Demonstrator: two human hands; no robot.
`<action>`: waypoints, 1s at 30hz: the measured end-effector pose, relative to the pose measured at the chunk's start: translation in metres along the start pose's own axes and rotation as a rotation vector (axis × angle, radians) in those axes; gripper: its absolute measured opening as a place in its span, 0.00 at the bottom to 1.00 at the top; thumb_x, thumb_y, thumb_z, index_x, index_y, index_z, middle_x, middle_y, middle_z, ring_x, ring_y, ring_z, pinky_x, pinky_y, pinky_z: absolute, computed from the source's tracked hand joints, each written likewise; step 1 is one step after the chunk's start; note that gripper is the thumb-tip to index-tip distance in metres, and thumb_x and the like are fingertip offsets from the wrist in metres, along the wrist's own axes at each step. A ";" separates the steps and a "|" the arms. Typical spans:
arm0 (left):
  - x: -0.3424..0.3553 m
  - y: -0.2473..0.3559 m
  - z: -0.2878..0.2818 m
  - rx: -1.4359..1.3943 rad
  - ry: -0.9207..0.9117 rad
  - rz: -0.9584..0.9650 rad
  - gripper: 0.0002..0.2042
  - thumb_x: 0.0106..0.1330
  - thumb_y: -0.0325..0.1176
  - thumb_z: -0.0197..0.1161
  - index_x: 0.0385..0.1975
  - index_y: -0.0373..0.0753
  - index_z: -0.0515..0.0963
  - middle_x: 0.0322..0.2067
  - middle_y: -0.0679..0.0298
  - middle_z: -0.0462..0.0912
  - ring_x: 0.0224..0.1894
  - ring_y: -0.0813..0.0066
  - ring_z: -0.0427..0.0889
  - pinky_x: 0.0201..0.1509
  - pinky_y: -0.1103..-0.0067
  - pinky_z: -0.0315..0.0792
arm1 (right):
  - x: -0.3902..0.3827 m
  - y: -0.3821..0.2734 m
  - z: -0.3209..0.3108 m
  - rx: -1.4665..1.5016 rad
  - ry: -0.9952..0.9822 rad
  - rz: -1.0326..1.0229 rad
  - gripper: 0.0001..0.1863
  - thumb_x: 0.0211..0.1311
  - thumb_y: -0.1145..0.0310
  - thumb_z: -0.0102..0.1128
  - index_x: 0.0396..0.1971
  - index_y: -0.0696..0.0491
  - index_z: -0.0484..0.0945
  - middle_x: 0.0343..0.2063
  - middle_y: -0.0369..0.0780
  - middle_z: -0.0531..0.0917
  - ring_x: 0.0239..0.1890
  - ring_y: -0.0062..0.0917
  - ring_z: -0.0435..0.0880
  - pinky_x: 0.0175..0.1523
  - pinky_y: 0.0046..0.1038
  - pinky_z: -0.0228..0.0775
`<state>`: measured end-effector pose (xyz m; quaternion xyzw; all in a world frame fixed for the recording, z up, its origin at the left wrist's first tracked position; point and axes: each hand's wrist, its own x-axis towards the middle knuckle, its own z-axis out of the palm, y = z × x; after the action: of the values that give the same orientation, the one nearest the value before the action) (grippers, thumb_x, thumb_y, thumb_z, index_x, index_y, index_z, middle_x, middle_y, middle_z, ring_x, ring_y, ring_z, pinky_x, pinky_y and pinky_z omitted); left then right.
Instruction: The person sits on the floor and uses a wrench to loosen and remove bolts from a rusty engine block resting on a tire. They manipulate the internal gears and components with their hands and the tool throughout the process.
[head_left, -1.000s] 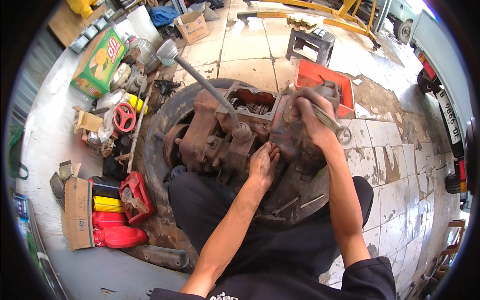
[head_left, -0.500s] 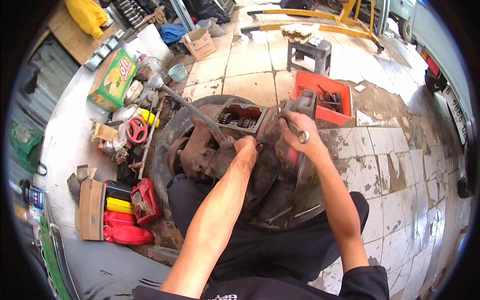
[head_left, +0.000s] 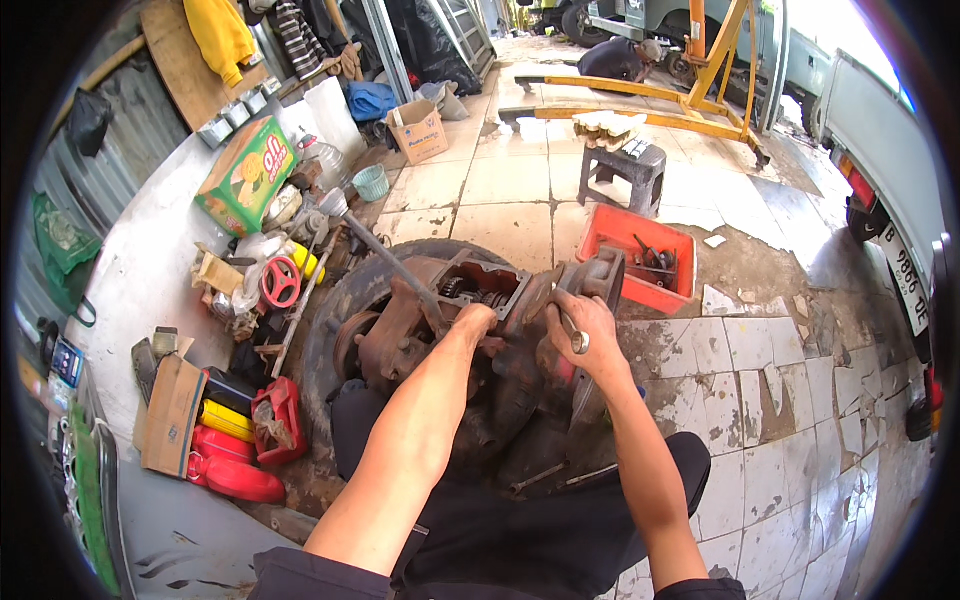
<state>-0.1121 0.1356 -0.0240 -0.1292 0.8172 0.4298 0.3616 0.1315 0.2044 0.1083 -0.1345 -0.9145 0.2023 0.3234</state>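
The right hand's (head_left: 588, 328) fingers are closed round a wrench (head_left: 580, 343), whose near end juts out below the grip toward the wearer. Its far end is hidden, so whether it sits on anything I cannot tell. The left hand (head_left: 474, 320) rests against the gearbox (head_left: 385, 352), at the foot of the lever (head_left: 390, 265); its fingertips are out of sight, so I cannot tell if they are apart, together or clamped on something.

For sound work, the wrench wants a square seat and a steady pull, with the knuckles clear of the rough casting. The left hand does best braced on solid metal, away from the gears (head_left: 487, 297) in the open top just beyond it; grit dropped there could do harm.

The gearbox lies in front of the wearer, beside the tyre (head_left: 330, 300), which could let it rock under a hard pull. 2 tools (head_left: 537, 478) lie near the knees, handy but easy to kick. Beyond the gearbox, the red crate (head_left: 640, 293) holds dark parts.
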 end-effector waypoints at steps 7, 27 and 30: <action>0.025 -0.005 0.010 -0.024 0.008 -0.075 0.05 0.60 0.19 0.60 0.34 0.26 0.76 0.26 0.50 0.81 0.19 0.53 0.81 0.20 0.67 0.83 | 0.000 -0.002 -0.001 0.038 0.001 0.019 0.06 0.60 0.69 0.54 0.33 0.54 0.77 0.25 0.45 0.82 0.31 0.42 0.80 0.39 0.40 0.66; -0.058 -0.012 -0.005 -0.229 0.020 0.025 0.03 0.62 0.21 0.57 0.30 0.32 0.78 0.26 0.54 0.81 0.24 0.61 0.84 0.21 0.62 0.82 | 0.001 -0.008 -0.001 0.060 0.009 0.045 0.06 0.60 0.68 0.55 0.32 0.53 0.78 0.24 0.45 0.82 0.32 0.41 0.81 0.39 0.40 0.66; -0.058 -0.009 -0.008 -0.093 0.064 0.058 0.04 0.58 0.23 0.61 0.29 0.30 0.81 0.23 0.56 0.85 0.23 0.68 0.85 0.24 0.71 0.82 | 0.002 -0.005 0.001 0.046 -0.002 0.032 0.06 0.61 0.68 0.55 0.33 0.53 0.78 0.24 0.45 0.82 0.32 0.41 0.82 0.40 0.39 0.66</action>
<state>-0.0705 0.1179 0.0140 -0.1358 0.8109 0.4734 0.3161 0.1291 0.2003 0.1108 -0.1412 -0.9078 0.2286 0.3222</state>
